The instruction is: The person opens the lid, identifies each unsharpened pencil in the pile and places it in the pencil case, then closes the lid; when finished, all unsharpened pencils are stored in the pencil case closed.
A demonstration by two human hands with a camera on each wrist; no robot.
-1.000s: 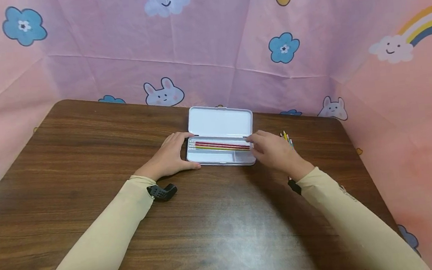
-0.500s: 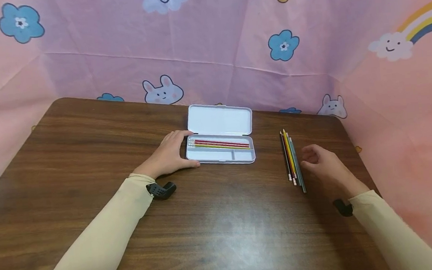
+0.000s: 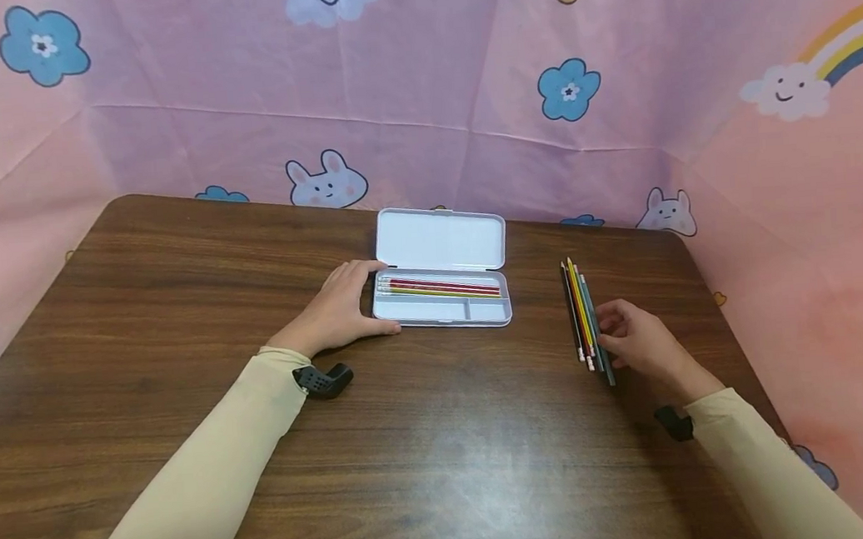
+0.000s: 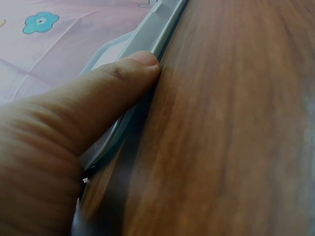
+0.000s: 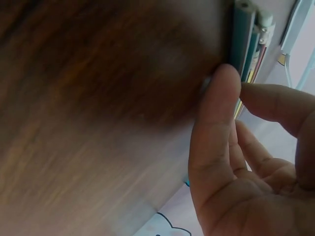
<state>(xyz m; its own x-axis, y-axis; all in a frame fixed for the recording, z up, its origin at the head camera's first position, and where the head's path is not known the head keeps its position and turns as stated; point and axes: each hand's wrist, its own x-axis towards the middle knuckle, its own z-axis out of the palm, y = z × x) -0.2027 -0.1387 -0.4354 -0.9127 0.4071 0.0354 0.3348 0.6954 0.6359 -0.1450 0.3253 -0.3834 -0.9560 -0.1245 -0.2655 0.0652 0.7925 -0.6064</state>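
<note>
Teal and flat-ended, 1 pencil (image 5: pixel 242 39) is pinched by the right grip (image 3: pixel 645 342); left grip (image 3: pixel 333 314) spread against white case (image 3: pixel 440 240).

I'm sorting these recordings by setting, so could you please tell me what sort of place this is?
Probably an indoor desk workspace: patterned cloth hangs behind a brown table, on which an open pencil case lies.

Table (image 3: pixel 443 436): at lower centre, a hand could pass between the sleeves.
Middle gap: between pencil case (image 3: pixel 423 310) and loose pencils (image 3: pixel 581 313), a hand could pass.
Case, left end: left hand (image 3: pixel 335 311) obstructs.
Pencils, right side: right hand (image 3: pixel 643 338) obstructs.
</note>
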